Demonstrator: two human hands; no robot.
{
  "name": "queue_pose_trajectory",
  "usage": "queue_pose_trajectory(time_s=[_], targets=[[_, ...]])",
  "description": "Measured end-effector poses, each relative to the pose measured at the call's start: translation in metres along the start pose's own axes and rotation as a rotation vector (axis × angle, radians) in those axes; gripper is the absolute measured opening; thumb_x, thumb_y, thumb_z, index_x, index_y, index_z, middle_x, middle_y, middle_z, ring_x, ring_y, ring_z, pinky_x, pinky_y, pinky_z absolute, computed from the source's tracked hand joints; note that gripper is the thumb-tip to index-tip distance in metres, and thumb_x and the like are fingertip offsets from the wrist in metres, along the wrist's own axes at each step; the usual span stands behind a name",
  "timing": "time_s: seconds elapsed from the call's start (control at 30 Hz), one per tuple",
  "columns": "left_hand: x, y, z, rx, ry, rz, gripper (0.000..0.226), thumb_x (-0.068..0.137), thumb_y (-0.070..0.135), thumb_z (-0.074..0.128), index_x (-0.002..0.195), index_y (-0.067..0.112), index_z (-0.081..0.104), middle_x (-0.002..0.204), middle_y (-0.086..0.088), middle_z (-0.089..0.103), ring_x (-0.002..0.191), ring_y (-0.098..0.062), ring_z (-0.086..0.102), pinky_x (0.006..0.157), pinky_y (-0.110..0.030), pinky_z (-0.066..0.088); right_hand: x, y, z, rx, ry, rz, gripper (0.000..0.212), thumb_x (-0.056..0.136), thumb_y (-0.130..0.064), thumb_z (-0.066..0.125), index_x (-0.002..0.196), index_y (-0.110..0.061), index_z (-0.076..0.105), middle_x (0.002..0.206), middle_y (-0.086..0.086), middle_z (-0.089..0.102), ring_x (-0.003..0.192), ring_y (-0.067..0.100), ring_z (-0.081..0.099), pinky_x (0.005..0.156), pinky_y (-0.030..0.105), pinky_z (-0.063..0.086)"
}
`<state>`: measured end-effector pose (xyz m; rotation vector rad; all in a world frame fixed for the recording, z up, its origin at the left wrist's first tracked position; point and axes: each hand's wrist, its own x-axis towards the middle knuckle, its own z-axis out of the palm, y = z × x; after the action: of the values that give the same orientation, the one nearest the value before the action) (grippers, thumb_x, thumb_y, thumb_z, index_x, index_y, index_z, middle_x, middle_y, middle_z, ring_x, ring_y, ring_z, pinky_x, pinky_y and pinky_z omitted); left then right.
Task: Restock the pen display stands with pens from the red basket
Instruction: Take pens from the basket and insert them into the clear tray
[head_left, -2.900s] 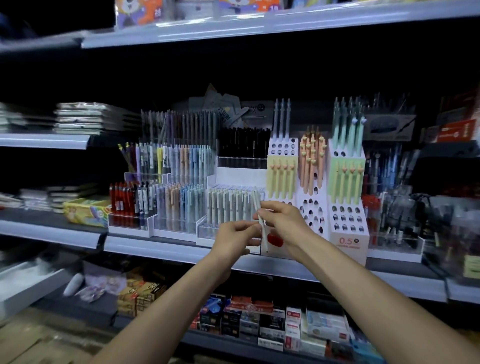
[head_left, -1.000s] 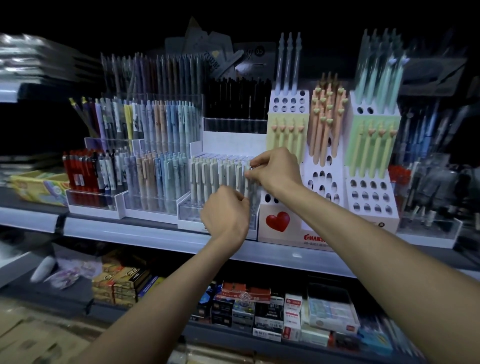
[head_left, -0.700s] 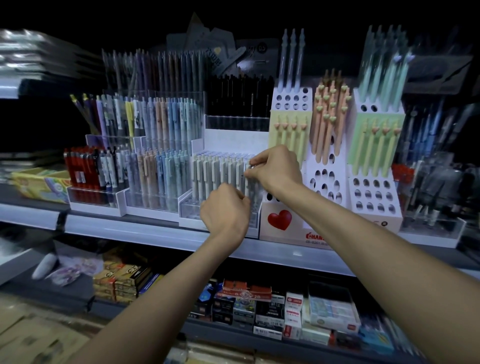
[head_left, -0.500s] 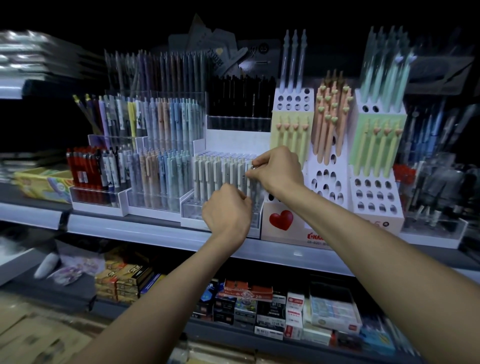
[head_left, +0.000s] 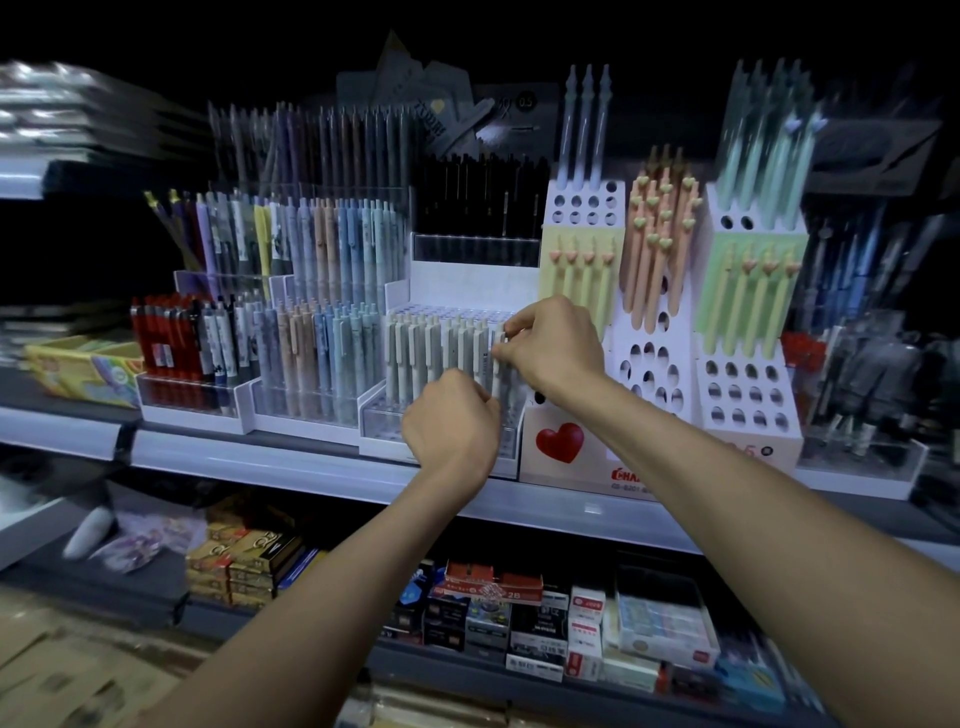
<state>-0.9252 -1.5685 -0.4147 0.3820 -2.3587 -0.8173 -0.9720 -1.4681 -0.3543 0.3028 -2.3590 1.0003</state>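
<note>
A clear tiered pen stand (head_left: 382, 428) on the middle shelf holds a front row of pale grey-green pens (head_left: 431, 358). My right hand (head_left: 553, 348) pinches the top of one pale pen (head_left: 500, 347) standing at the right end of that row. Just below, my left hand (head_left: 449, 423) has its back to the camera and its fingers curled against the lower part of the same pen. Whether it grips anything is hidden. The red basket is out of view.
A white holed stand with a red heart (head_left: 560, 441) and pastel pens stands right of my hands. Stands of blue, beige and red pens (head_left: 311, 353) fill the left. The shelf edge (head_left: 260, 460) runs below, with boxed goods (head_left: 519, 618) on the lower shelf.
Since 2.9 s ago the view has closed in and my hands have brought the pale pen to the stand's right end. Over the last second both hands have barely moved.
</note>
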Motion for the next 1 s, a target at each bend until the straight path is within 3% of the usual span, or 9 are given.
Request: queue_pose_trajectory(time_s=[0.3, 0.5, 0.7, 0.87, 1.0], targets=[[-0.001, -0.001, -0.001, -0.001, -0.011, -0.014, 0.024, 0.086, 0.029, 0.067, 0.067, 0.016, 0.071, 0.067, -0.005, 0.067, 0.071, -0.033, 0.068, 0.059, -0.031, 0.050, -0.005, 0.000, -0.001, 0.038, -0.010, -0.013, 0.016, 0.079, -0.022, 0.088, 0.092, -0.021, 0.079, 0.081, -0.007, 0.073, 0.082, 0.023, 0.073, 0.082, 0.046, 0.061], [-0.002, 0.000, -0.005, 0.014, -0.027, -0.028, 0.025, 0.085, 0.027, 0.067, 0.064, 0.014, 0.067, 0.062, -0.003, 0.060, 0.065, -0.032, 0.062, 0.054, -0.029, 0.040, -0.008, 0.000, -0.001, 0.050, -0.015, -0.012, 0.026, 0.076, -0.021, 0.090, 0.100, -0.016, 0.081, 0.084, -0.001, 0.076, 0.087, 0.023, 0.073, 0.085, 0.046, 0.060], [-0.007, -0.004, -0.017, 0.023, -0.068, -0.012, 0.018, 0.082, 0.030, 0.068, 0.072, 0.015, 0.071, 0.067, -0.001, 0.066, 0.070, -0.030, 0.066, 0.056, -0.029, 0.045, -0.013, 0.000, -0.014, 0.120, -0.017, -0.007, 0.031, 0.080, -0.014, 0.087, 0.109, -0.009, 0.077, 0.079, 0.000, 0.075, 0.076, 0.021, 0.073, 0.078, 0.044, 0.063], [-0.015, -0.011, -0.046, -0.009, -0.177, 0.086, 0.021, 0.087, 0.038, 0.066, 0.099, 0.028, 0.079, 0.090, 0.004, 0.076, 0.091, -0.022, 0.071, 0.075, -0.034, 0.059, -0.031, -0.012, -0.047, 0.022, -0.068, -0.059, 0.044, 0.087, -0.023, 0.082, 0.128, -0.016, 0.069, 0.103, -0.004, 0.069, 0.076, 0.015, 0.068, 0.079, 0.042, 0.061], [-0.029, -0.014, -0.083, 0.099, -0.274, 0.266, 0.055, 0.090, 0.057, 0.062, 0.142, 0.039, 0.059, 0.110, 0.006, 0.075, 0.109, -0.019, 0.068, 0.080, -0.035, 0.055, -0.056, -0.023, -0.082, -0.062, -0.151, -0.084, 0.057, 0.086, -0.028, 0.084, 0.138, -0.021, 0.062, 0.135, 0.004, 0.063, 0.094, 0.020, 0.071, 0.082, 0.034, 0.056]])
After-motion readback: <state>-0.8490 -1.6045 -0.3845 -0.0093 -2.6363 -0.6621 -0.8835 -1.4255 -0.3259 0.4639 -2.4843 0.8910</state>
